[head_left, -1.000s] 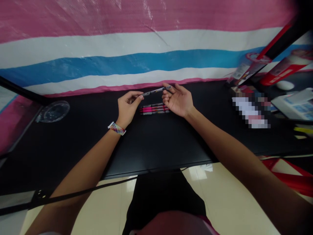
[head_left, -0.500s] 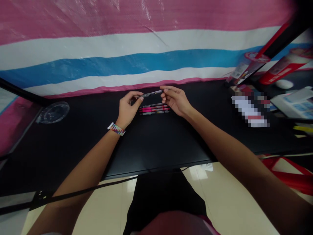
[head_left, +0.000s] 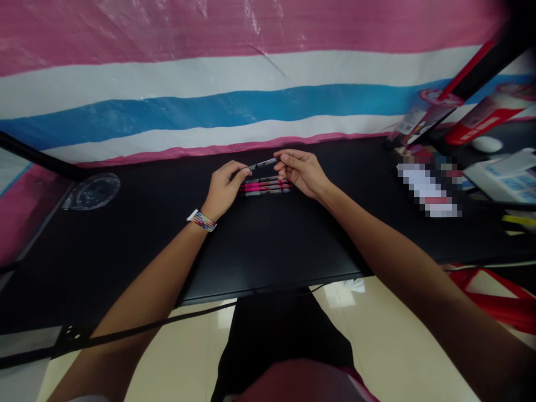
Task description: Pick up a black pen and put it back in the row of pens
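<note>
A slim grey pen (head_left: 263,163) is held crosswise between my two hands, just above the table and slightly tilted up to the right. My left hand (head_left: 225,188) pinches its left end with thumb and fingers. At its right end, my right hand (head_left: 305,173) grips it between thumb and forefinger, the other fingers curled below. Directly beneath lies a row of several pens (head_left: 268,185), side by side, some pink and some grey or black. My fingertips partly cover the ends of the row.
The black table (head_left: 268,240) runs across to a striped plastic sheet (head_left: 234,106). A clear plastic lid (head_left: 97,191) lies at left. On the right stand a plastic cup with straw (head_left: 427,114), a red-and-white cup (head_left: 486,114), a white rounded object (head_left: 487,144) and a calculator-like device (head_left: 513,176).
My left hand has shifted slightly right along with its grip on the pen, which now shows a different side. My right hand has barely moved. The pens in the row stay put.
</note>
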Motion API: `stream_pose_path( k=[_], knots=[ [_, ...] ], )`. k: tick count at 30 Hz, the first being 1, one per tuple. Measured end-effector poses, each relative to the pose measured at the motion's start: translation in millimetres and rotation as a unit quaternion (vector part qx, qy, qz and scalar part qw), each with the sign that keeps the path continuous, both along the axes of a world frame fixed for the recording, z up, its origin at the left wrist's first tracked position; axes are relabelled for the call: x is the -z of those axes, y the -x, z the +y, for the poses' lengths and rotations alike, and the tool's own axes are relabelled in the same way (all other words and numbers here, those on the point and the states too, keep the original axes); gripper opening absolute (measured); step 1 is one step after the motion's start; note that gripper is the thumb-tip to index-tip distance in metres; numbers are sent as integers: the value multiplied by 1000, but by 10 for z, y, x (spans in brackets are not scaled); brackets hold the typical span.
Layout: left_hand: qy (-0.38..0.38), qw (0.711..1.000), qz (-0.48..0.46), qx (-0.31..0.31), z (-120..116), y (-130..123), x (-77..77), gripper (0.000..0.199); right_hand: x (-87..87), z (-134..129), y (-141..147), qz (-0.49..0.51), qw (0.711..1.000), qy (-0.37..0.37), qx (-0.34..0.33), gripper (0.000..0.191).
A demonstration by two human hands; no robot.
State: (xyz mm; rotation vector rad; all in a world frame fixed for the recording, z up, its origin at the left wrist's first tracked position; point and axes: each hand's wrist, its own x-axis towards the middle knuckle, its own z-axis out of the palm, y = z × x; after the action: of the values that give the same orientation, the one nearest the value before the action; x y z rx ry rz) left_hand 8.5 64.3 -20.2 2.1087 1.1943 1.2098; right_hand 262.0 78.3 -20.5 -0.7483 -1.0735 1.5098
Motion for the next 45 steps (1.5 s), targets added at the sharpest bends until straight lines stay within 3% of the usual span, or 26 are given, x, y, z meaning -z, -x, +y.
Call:
stream_pose_path(
  k=[7, 15, 21, 28, 32, 37, 45],
  knots=[
    [17, 999, -26, 5, 10, -5, 19, 60, 11, -7, -27, -3, 1000, -8, -26, 27],
    [-21, 999, -29, -11, 8, -16, 31, 19, -2, -4, 25, 32, 999, 44, -3, 15],
    [-30, 999, -36, -27, 33, 10, 51, 26, -124, -54, -8, 58, 991, 119, -34, 26],
    [-33, 999, -43, -3, -4, -45, 21, 17, -9, 24, 12, 109, 983, 145, -7, 21],
    [-28, 999, -38, -13, 3, -43, 29, 15, -32, 11, 2, 65, 992, 105, -16, 37],
    [-25, 998, -41, -30, 12, -39, 34, 13, -37, -40, 21, 2, 1000, 2, 12, 31],
    [-31, 998, -29, -45, -23, -45, -17, 13, -3, -48, 52, -38, 998, 0, 46, 33]
  ],
)
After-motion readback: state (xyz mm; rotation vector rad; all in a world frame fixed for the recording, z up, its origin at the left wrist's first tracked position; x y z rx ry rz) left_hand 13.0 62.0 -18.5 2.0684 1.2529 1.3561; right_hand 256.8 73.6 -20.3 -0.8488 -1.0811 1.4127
